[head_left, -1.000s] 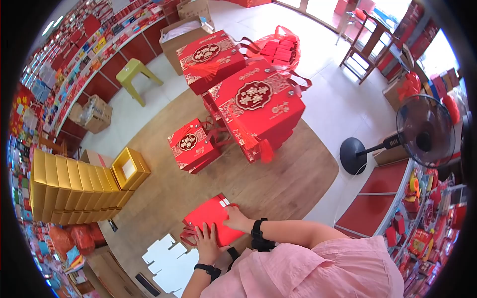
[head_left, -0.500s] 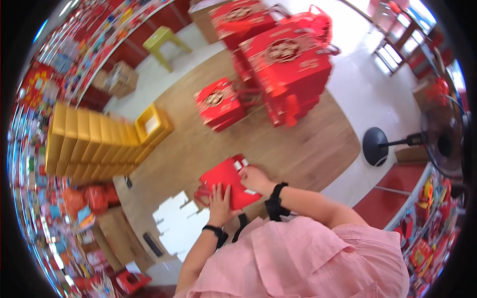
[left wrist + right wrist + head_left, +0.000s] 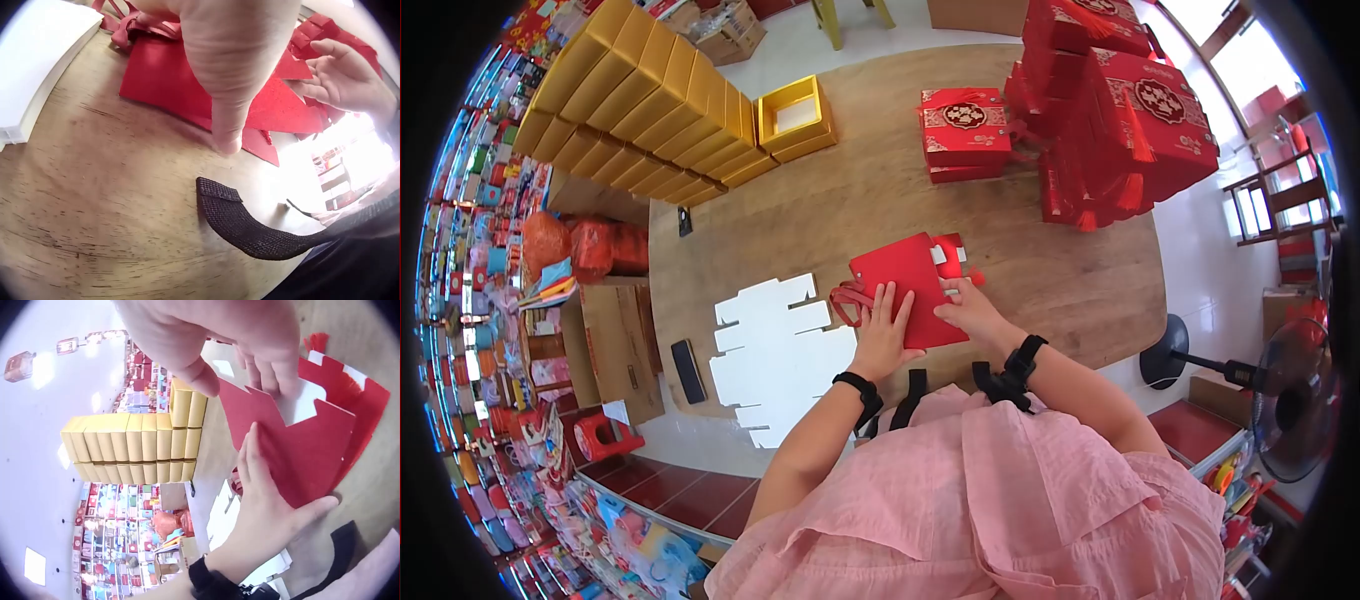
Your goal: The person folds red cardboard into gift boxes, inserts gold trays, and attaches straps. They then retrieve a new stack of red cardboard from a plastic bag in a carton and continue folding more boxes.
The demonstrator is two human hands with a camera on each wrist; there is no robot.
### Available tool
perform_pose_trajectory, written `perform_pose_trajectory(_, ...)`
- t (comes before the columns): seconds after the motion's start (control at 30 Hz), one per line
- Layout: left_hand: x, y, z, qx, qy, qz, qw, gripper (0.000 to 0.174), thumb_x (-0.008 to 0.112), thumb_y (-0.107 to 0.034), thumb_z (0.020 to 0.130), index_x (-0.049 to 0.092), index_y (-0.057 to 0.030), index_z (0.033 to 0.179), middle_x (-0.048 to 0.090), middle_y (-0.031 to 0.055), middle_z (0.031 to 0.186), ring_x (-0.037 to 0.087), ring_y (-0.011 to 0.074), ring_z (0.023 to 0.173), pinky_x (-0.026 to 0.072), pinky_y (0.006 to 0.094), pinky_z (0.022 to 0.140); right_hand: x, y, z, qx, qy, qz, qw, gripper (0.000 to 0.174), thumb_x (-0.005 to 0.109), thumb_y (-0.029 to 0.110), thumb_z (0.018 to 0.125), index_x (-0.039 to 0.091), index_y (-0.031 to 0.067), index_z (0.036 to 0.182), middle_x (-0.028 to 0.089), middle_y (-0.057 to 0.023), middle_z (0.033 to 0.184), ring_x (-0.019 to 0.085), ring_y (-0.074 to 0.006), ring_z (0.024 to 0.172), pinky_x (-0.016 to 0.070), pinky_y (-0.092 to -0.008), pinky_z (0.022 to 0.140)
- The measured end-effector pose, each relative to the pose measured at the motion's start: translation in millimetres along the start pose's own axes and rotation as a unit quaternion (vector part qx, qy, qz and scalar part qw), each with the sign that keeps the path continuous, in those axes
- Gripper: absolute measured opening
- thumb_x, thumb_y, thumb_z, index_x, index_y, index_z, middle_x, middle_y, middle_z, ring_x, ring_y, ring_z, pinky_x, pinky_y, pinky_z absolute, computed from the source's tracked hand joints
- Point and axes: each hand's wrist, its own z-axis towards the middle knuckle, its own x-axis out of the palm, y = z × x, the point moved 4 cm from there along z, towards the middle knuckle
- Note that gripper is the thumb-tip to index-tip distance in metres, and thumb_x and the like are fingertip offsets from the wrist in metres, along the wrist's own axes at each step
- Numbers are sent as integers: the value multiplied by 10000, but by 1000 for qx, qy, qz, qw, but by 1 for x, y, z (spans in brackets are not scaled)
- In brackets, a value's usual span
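Note:
A flattened red cardboard gift box (image 3: 900, 275) lies on the wooden table in front of the person, pink ribbon handles (image 3: 852, 300) at its left side. My left hand (image 3: 885, 335) rests on the red panel with its fingers spread. In the right wrist view, my left hand (image 3: 262, 494) presses the panel with straight fingers, thumb near its edge. My right hand (image 3: 975, 312) is at the box's right edge, by the notched flaps. There, the fingers of my right hand (image 3: 244, 331) reach against a flap's white inner side, thumb apart from it. A red tassel (image 3: 317, 342) shows beside the lower layer.
White die-cut card sheets (image 3: 775, 350) are stacked to the left, with a dark phone (image 3: 688, 370) beyond them. Gold boxes (image 3: 660, 100) stand in rows at the back left. Finished red gift boxes (image 3: 965, 135) stand at the back right. A fan (image 3: 1290, 400) is at the far right.
The head view has swung left and down, so the table's contents shift across it. The left hand stays on the red box; the right hand stays at its flaps, where more of the lower layer shows.

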Motion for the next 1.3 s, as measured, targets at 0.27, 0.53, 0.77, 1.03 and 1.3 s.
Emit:
perform_pose_trajectory(0.27, -22, -6, -17, 2, -19, 59, 998, 997, 801, -427, 602, 312, -137, 1421, 272, 162, 1470, 209, 360, 1383, 275, 627, 1023, 8, -12, 11, 89, 141, -42, 985, 282, 562, 144, 912, 597, 0, 1152, 651, -51, 1041, 608, -130, 958, 486, -284, 841)
perform_pose_trajectory(0.53, -131, -2, -26, -133, -202, -153, 958, 184, 720, -170, 784, 687, -18, 882, 658, 62, 679, 658, 202, 663, 512, 278, 630, -6, 110, -58, -348, 107, -134, 922, 482, 637, 162, 867, 464, 17, 1292, 546, -64, 1238, 519, -152, 1115, 408, -334, 959)
perform_pose_trajectory(0.77, -149, -20, -18, -92, -129, -531, 833, 217, 710, -174, 832, 676, 6, 948, 691, 36, 808, 623, 119, 691, 508, 267, 650, -5, 120, -52, -234, 168, 215, 933, 1023, 724, 60, 765, 3, 91, 1490, 286, -110, 1456, 361, -221, 1304, 288, -384, 1091)
perform_pose_trajectory(1.03, -101, -2, 4, -87, -186, -538, 818, 604, 759, -156, 771, 452, -15, 1271, 571, 118, 1143, 567, 174, 1011, 476, 326, 875, -22, 67, -29, -115, 82, 76, 987, 450, 633, 124, 880, 463, 43, 1289, 554, -58, 1241, 534, -163, 1122, 449, -365, 955)
perform_pose_trajectory(1.3, -74, -9, 18, -52, -185, -430, 882, 817, 755, -53, 729, 277, -36, 1391, 449, 168, 1289, 478, 275, 1187, 411, 361, 997, -26, 56, -33, -300, 23, -11, 954, 726, 681, -3, 792, 301, 66, 1407, 439, -73, 1329, 413, -173, 1233, 341, -326, 1041)
